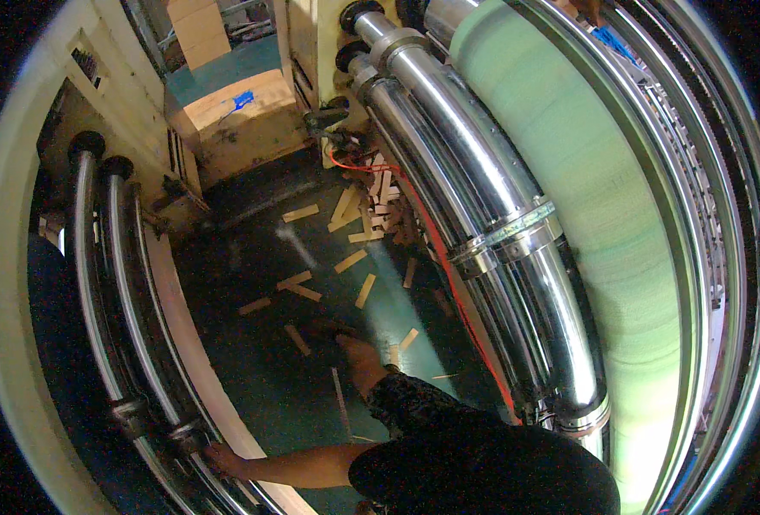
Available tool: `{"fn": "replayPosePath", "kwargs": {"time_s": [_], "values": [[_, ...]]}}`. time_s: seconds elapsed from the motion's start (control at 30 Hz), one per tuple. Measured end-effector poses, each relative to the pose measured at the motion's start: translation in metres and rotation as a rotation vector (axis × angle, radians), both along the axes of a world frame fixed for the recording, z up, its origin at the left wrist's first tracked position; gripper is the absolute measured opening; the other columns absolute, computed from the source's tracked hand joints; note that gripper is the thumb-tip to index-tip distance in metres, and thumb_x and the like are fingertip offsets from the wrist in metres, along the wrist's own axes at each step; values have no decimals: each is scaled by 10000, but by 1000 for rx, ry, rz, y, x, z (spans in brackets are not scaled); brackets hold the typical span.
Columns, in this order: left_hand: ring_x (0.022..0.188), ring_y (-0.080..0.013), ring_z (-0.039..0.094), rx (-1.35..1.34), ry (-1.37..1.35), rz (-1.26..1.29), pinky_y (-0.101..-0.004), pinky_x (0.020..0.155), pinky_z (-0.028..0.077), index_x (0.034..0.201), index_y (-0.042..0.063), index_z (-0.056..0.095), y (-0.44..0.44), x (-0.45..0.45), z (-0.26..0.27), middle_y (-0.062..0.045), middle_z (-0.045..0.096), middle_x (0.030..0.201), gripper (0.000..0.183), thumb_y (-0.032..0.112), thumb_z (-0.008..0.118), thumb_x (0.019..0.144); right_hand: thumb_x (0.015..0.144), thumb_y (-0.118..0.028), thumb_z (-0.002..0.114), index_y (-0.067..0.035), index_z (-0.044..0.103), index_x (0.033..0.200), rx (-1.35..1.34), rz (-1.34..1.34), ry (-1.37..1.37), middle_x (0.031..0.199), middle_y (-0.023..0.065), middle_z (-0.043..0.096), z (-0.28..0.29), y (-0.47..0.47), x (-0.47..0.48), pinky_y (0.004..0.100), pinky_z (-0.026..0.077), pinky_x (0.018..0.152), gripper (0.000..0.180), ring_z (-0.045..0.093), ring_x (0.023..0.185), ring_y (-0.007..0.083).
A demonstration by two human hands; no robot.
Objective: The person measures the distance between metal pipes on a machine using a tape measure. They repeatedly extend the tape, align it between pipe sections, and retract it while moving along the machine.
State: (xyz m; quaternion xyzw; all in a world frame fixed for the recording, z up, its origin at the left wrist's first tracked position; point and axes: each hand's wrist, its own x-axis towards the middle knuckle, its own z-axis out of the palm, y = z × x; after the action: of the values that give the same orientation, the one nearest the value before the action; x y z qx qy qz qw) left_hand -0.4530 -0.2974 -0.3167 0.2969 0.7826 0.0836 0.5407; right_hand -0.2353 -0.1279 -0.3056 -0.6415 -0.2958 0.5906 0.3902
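Observation:
My left hand [227, 461] reaches out to the left and touches a shiny metal bar [216, 479] just below its dark collar [187, 432]. The fingertips are partly hidden, so how tightly they close does not show. Beside that bar runs a second metal bar [136, 257] with a collar of its own. My right hand is out of view. On my right are long chromed shafts [457, 122] with a clamped metal ring [515, 228] around them. Beyond these lies a wide light green roller [612, 193].
Tan strips [351, 261] lie scattered over the dark green floor [393, 290], heaped near the shafts' far end. A red cord [447, 270] runs along the shafts. My bare lower leg [361, 364] stands between both sides. Cream machine frames [129, 103] and a cardboard sheet [199, 32] are farther off.

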Motion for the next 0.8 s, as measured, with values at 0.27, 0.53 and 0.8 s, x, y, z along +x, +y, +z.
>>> {"fn": "replayPosePath", "kwargs": {"time_s": [0.27,0.53,0.8], "values": [[502,-176,406,-74,-93,217,-311,458,336,700,39,472,-96,14,1,-54,443,607,156,113,413,824,854,-237,399,-17,473,1086,23,131,-94,1047,175,519,-19,2,-19,383,404,810,329,506,930,297],[504,-159,408,-140,-390,827,-299,455,339,710,42,477,-263,-20,42,-41,446,615,150,107,410,828,853,-221,396,-17,473,1083,340,572,-282,1072,190,503,-86,-44,-361,397,387,842,317,494,966,321],[624,-210,557,155,255,-150,-306,495,436,832,70,558,-264,31,12,-105,562,791,96,107,500,765,806,-200,440,-51,427,1116,366,1274,-203,960,184,544,-9,14,-315,413,442,662,344,549,820,326]]}}
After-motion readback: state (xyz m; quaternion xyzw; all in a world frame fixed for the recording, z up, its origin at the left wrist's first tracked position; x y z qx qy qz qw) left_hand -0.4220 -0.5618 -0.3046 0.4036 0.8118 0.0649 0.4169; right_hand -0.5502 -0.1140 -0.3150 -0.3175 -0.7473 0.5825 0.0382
